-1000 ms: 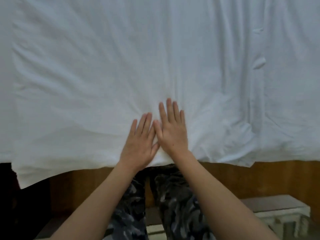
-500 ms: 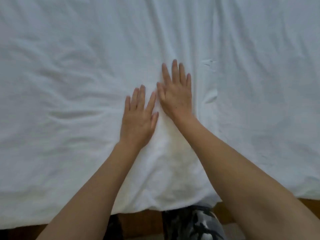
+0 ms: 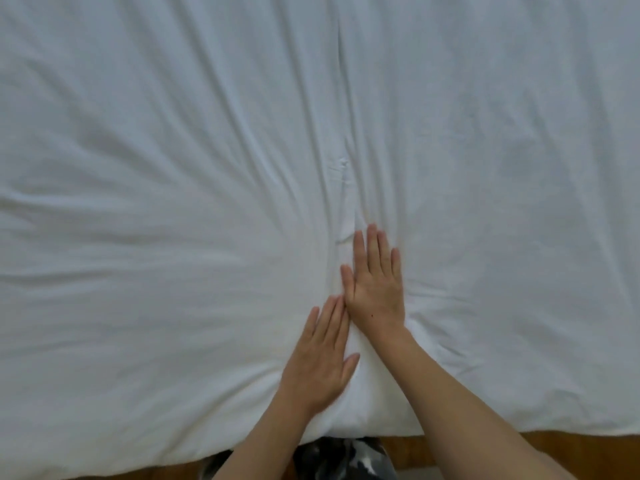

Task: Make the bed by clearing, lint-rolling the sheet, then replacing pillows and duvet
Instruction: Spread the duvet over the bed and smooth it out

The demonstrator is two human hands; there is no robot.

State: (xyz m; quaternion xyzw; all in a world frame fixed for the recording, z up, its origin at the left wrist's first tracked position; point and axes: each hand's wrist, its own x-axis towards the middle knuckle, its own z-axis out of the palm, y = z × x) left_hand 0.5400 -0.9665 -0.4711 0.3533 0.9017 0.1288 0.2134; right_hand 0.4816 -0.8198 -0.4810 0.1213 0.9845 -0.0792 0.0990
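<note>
- Where the picture ends at its lower edge, a strip of brown wood (image 3: 519,448) shows under the bed's near edge, with camouflage-patterned trousers (image 3: 343,459) between two bare forearms.
- One white duvet (image 3: 173,237) covers the bed and fills nearly the whole view; its near hem hangs over the wood. Whether it is a duvet or a sheet is hard to say from here.
- Two hands lie palm-down on it, near the hem.
- The left hand (image 3: 320,358) is nearer, fingers straight and close together, pointing away.
- The right hand (image 3: 377,285) is just beyond, touching the left fingertips, fingers straight, holding nothing.
- Long creases run away from the hands toward the far side.
</note>
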